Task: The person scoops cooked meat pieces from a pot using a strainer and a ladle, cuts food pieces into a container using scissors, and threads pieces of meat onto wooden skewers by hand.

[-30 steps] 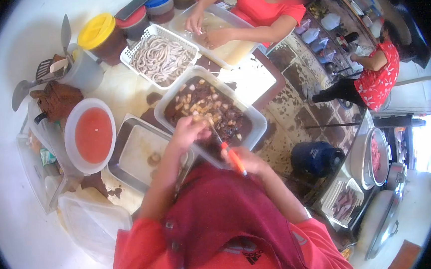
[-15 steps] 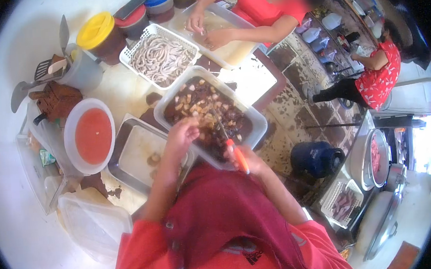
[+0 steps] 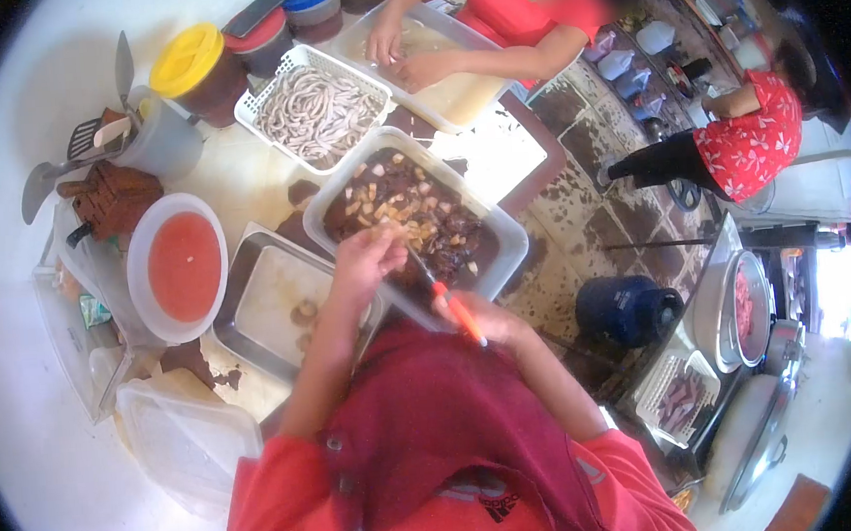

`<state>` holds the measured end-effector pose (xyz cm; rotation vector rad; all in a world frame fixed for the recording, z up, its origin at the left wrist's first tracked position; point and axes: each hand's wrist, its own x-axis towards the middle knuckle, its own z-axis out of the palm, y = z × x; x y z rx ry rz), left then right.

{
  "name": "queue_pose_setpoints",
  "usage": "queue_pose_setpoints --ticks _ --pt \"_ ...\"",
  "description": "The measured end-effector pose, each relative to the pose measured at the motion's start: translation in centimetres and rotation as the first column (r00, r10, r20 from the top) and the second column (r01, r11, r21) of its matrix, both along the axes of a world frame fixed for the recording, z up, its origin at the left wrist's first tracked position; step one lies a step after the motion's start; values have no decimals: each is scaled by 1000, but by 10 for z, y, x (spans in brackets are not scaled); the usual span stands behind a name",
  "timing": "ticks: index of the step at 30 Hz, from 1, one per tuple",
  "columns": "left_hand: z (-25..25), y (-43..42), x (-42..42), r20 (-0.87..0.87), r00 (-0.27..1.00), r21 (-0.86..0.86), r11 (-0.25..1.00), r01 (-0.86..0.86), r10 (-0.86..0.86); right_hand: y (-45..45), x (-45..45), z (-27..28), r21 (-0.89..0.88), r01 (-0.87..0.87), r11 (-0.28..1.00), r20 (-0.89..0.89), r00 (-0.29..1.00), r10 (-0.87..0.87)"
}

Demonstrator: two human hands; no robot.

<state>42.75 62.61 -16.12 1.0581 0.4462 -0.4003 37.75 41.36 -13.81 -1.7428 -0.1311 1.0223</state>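
Note:
My right hand [image 3: 493, 318] is wrapped round the orange handle of a knife [image 3: 461, 314]. Its thin blade slants up and left toward the fingers of my left hand [image 3: 371, 253]. Those fingers are pinched together near the blade tip; what they hold, if anything, is too small to make out. Both hands are over the near side of a translucent plastic tub [image 3: 515, 247]. Dark brown, wet-looking food fills it, with pale and tan chunks [image 3: 381, 198] scattered on top.
A white basket of pale strips [image 3: 321, 115] stands behind the tub. Left are a steel tray [image 3: 254, 351], a bowl of red liquid [image 3: 187, 267] and a knife block [image 3: 115, 198]. A co-worker's hands [image 3: 401, 55] are over another tub. A blue gas cylinder [image 3: 621, 313] stands right.
My left hand has moved right and up to the blade. My right hand has drawn the knife slightly left, its tip now at my left fingers. A person at right has shifted.

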Motion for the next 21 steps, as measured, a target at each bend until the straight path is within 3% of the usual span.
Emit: queue_pose_setpoints --ticks 6,9,12,15,17,21 --pt "0 -4 -3 -8 989 87 985 151 -151 4 0 10 -21 81 996 -88 993 -83" --pt "3 -3 -1 -3 978 115 971 208 -209 9 1 26 -36 126 991 -91 988 -129" --pt "6 -1 1 -30 972 139 962 233 -231 6 -3 5 -19 89 996 -25 996 -90" --pt "3 7 4 -44 965 129 956 263 -259 -2 2 22 -173 28 985 39 999 -21" --pt "-7 11 4 -68 956 93 952 292 -286 -7 3 9 -171 91 981 -15 995 -95" --pt "-19 16 -3 -70 985 23 987 159 -157 -9 3 12 -65 311 948 -138 938 -317"
